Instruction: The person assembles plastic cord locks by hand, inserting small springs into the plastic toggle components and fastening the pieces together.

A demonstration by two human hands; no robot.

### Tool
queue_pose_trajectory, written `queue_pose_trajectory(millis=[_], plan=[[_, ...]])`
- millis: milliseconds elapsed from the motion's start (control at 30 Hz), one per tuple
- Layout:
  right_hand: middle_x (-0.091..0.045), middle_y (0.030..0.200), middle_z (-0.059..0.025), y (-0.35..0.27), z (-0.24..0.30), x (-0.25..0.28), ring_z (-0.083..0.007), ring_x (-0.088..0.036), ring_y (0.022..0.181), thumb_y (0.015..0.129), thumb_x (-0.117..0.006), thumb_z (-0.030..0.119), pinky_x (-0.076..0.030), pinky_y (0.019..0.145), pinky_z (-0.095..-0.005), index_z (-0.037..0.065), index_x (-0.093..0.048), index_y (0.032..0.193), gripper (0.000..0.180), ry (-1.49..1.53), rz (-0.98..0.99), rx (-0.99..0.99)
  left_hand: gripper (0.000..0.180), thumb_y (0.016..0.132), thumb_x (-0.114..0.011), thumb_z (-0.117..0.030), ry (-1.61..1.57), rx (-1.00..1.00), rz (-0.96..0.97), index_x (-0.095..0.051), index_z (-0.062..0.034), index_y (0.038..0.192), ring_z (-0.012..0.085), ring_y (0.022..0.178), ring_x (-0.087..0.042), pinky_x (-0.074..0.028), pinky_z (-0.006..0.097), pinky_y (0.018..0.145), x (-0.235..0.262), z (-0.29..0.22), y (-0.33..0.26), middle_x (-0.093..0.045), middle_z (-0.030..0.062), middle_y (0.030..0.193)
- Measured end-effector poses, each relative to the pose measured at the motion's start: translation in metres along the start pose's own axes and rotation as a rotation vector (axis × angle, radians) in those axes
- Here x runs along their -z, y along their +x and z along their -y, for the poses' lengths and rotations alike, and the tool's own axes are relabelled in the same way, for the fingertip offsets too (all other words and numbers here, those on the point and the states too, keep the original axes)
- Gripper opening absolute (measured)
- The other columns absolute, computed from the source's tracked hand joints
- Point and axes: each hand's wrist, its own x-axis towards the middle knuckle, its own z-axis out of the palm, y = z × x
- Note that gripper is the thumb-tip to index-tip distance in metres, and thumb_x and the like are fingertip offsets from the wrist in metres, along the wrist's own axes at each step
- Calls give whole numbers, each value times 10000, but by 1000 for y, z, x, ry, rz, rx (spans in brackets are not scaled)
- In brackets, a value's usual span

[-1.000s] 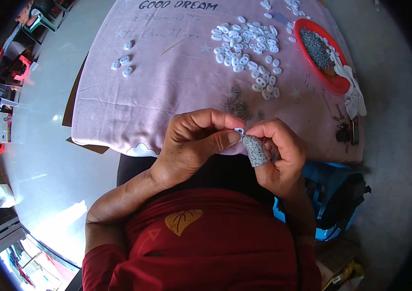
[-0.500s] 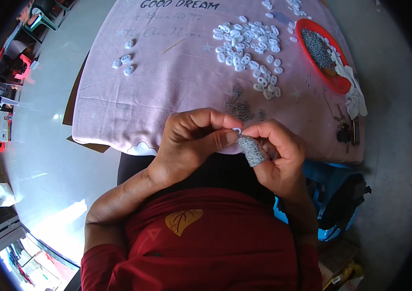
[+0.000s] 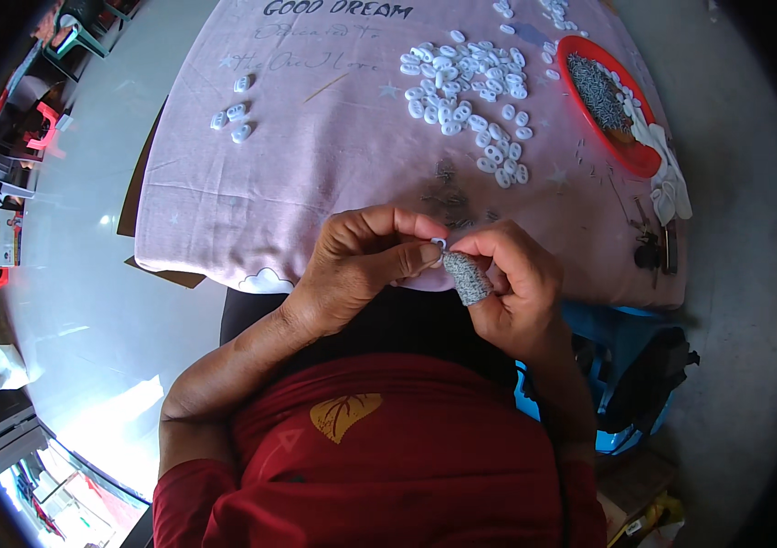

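Near the front edge of the table, my left hand (image 3: pixel 347 269) pinches a small white oval plastic piece (image 3: pixel 438 243) between thumb and forefinger. My right hand (image 3: pixel 523 283) is closed just beside it, forefinger and thumb close to the piece. A grey knitted finger sleeve (image 3: pixel 468 279) covers that thumb. Whatever the right fingertips grip is too small to make out. Just beyond my hands lies a loose cluster of small dark metal screws (image 3: pixel 448 196), partly hidden by my fingers. Farther back spreads a pile of similar white oval pieces (image 3: pixel 461 87).
A pink cloth (image 3: pixel 251 183) covers the table. Several white ovals (image 3: pixel 238 112) sit apart at the left. A red tray (image 3: pixel 575 46) of metal screws stands at the right, with a white glove (image 3: pixel 671 183) and keys (image 3: pixel 649 251) nearby. A blue stool (image 3: pixel 612 342) is below.
Both hands have shifted very slightly left with the white piece still pinched. My right hand has turned a little, and its fingers have drawn closer together.
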Motion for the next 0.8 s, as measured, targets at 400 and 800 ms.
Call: queue_pose_trajectory(millis=[400,800], plan=[[-596,815,-117,-1,-3,-2,-268,-633,693,735,-661,-71,-517,578,-326,15,-588,956,248,-12,42,-1,150,882,-684,-41,-9,-9,-7,-687,-50,1032,17,702,-559,-460,152,629,1,1,1,-652,-31,842],[-604,806,-146,-2,-5,-13,-314,-636,714,762,-645,-42,-497,589,-364,20,-573,933,196,89,39,-65,154,884,-655,16,53,-53,28,-677,-1,1035,95,859,-653,-555,230,792,10,8,1,-699,59,975]])
